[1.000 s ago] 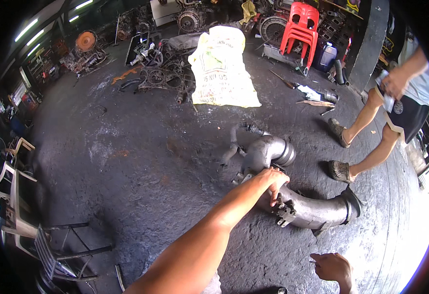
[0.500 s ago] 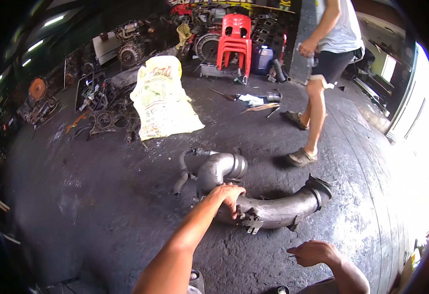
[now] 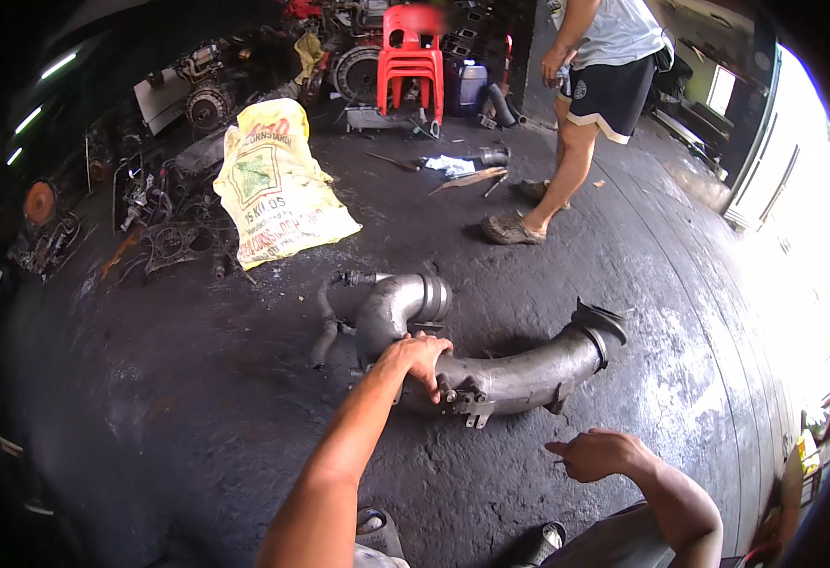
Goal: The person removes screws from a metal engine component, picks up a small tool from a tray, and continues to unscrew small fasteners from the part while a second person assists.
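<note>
A large curved grey metal pipe (image 3: 519, 383) lies on the dark floor in front of me. Its right end carries a clamped, flared collar, and brackets stick out along its near side. My left hand (image 3: 419, 360) grips the pipe near its middle, fingers curled over the top. Beyond that hand the pipe bends into an elbow (image 3: 388, 312) with a dark banded sleeve. A thinner hose (image 3: 326, 317) lies against the elbow's left. My right hand (image 3: 599, 454) hovers to the right, apart from the pipe, its fingers curled together; whatever they may hold is too small to make out.
A yellow printed sack (image 3: 287, 189) lies beyond the pipe, next to engine parts (image 3: 183, 246). Stacked red chairs (image 3: 411, 71) and a blue jug (image 3: 470, 87) stand at the back. Another person (image 3: 576, 151) stands at the far right, near tools (image 3: 470, 178) on the floor.
The other person has stepped to the left. The view has shifted, so the scene sits higher and more to the left. My left hand stays on the pipe; my right stays curled beside it.
</note>
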{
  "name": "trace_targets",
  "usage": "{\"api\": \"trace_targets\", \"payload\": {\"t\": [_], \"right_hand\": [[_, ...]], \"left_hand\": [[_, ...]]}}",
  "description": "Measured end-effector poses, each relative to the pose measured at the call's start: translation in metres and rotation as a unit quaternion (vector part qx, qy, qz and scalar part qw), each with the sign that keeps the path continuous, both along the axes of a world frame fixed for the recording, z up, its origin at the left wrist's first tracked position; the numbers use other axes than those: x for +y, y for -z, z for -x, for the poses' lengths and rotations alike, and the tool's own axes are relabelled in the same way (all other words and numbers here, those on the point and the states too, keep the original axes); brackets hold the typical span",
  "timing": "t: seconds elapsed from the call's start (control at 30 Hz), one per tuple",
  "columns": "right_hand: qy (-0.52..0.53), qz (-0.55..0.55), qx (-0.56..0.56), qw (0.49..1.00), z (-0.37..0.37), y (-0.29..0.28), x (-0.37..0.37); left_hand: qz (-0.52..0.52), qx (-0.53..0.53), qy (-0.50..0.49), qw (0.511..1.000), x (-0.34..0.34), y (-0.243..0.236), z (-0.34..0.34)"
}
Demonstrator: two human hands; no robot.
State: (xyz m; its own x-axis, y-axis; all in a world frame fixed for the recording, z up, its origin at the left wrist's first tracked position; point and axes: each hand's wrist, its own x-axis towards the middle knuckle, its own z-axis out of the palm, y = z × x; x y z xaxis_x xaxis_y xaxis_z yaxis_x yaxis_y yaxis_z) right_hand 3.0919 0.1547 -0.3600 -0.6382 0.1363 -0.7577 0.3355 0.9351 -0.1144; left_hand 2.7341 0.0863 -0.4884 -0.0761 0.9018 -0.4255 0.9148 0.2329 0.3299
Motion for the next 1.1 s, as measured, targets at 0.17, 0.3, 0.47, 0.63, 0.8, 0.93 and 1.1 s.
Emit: {"api": "trace_targets", "payload": {"t": [0.17,0.3,0.47,0.63,0.8,0.93,1.1], "right_hand": [[0.007,0.014,0.081,0.997,0.006,0.019,0.003],[0.034,0.038,0.110,0.993,0.022,0.047,-0.002],[-0.011,0.078,0.199,0.977,0.050,0.092,-0.006],[-0.008,0.059,0.216,0.974,0.053,0.134,0.001],[-0.002,0.053,0.234,0.971,0.061,0.147,0.007],[0.030,0.054,0.228,0.972,0.063,0.144,0.004],[-0.064,0.003,0.261,0.963,0.053,0.175,0.005]], "left_hand": [[0.004,0.010,-0.002,1.000,0.002,-0.002,-0.001],[0.010,0.004,0.002,1.000,0.003,-0.003,-0.003],[0.013,0.008,0.007,1.000,0.004,-0.006,-0.007],[0.003,0.014,0.004,1.000,0.002,-0.003,-0.005],[0.002,0.015,-0.007,1.000,-0.005,-0.004,0.000],[-0.006,0.023,0.012,1.000,0.003,-0.004,-0.004],[-0.005,0.041,0.024,0.999,0.007,-0.005,-0.019]]}}
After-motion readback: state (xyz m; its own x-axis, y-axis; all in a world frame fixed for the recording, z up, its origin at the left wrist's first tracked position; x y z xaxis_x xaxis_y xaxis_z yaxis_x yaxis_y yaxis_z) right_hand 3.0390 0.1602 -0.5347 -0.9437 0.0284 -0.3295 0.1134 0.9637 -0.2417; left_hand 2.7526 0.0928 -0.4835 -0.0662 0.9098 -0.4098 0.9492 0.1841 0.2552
